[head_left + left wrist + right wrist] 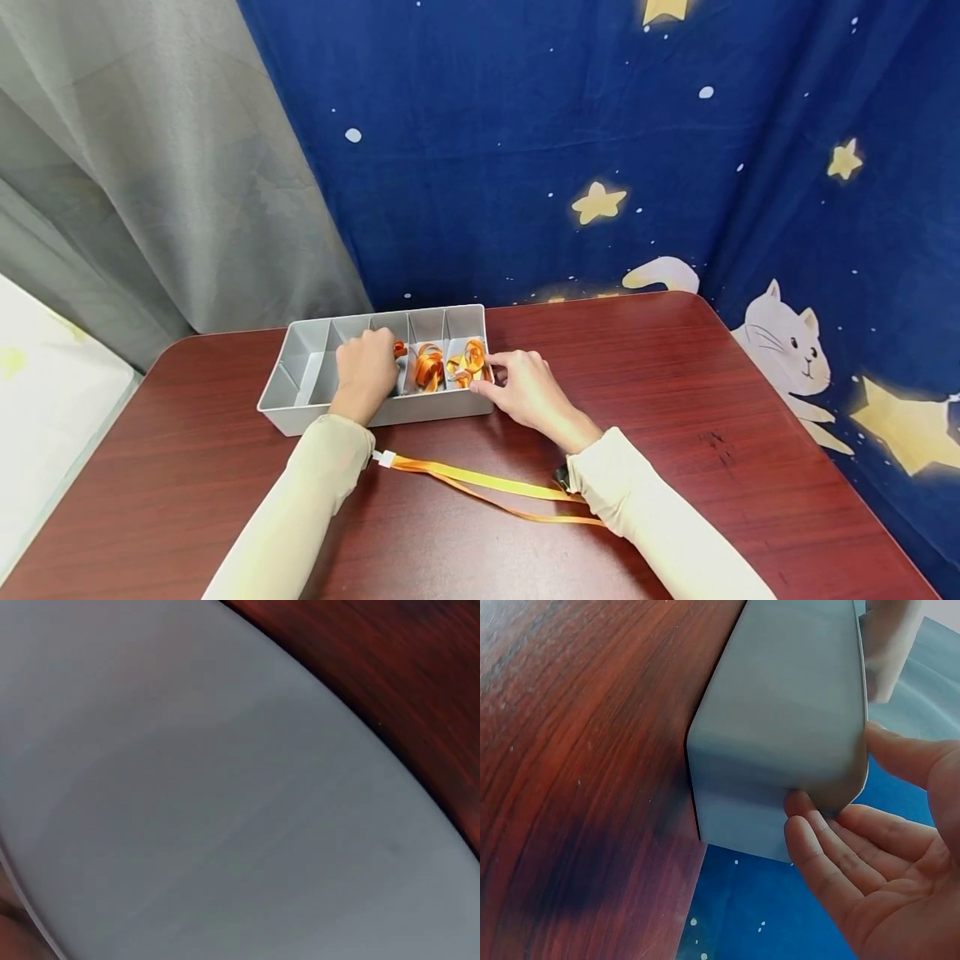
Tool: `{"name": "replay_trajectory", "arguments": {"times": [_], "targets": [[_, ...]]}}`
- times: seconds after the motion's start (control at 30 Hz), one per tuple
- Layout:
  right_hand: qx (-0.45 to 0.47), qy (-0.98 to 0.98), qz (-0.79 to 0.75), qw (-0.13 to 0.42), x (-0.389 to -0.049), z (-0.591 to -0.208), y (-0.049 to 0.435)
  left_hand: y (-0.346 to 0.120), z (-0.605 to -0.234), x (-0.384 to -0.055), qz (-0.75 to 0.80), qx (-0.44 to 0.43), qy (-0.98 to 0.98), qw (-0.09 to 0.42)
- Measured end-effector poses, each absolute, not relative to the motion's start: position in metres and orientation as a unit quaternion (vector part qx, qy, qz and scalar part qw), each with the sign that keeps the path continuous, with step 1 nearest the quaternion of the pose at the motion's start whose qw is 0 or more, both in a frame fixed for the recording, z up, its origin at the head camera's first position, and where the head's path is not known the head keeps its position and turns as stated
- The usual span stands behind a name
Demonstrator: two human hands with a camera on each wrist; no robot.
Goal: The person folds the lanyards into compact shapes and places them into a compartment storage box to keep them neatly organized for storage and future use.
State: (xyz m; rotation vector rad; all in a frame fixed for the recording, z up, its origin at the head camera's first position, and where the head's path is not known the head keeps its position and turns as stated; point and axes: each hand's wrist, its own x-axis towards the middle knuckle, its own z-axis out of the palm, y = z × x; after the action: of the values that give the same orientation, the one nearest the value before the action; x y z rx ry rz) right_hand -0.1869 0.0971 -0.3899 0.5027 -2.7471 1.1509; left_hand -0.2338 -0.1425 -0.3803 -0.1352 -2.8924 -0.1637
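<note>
A long grey divided box [427, 407] stands toward the back of the table. My left hand [365, 371] reaches down into a middle compartment, its fingertips hidden. Right beside those fingers shows a bit of orange lanyard [401, 348]; whether they grip it is hidden. Two compartments to the right hold a coiled orange lanyard [429, 367] and another coiled lanyard [467, 363]. My right hand [528, 389] holds the box's right end. In the right wrist view its thumb touches the front rim and its fingers [821, 862] rest against the end wall.
An orange lanyard [487, 481] with a white clip [386, 458] stretches across the table before the box, running under my right sleeve. A grey curtain [187, 167] and a blue starry curtain [487, 167] hang behind the reddish-brown table [637, 375].
</note>
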Motion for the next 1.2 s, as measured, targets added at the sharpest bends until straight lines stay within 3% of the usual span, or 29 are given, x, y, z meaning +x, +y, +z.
{"name": "replay_trajectory", "arguments": {"times": [0.73,1.2], "targets": [[0.177,-0.910,0.369,0.069,-0.1857,-0.3901,0.0964,-0.1345,-0.3827,-0.2404,0.012,-0.085,-0.988,0.126],[0.181,-0.907,0.374,0.070,-0.1859,-0.3917,0.0961,-0.1390,-0.3732,-0.2378,-0.007,-0.099,-0.991,0.086]]}}
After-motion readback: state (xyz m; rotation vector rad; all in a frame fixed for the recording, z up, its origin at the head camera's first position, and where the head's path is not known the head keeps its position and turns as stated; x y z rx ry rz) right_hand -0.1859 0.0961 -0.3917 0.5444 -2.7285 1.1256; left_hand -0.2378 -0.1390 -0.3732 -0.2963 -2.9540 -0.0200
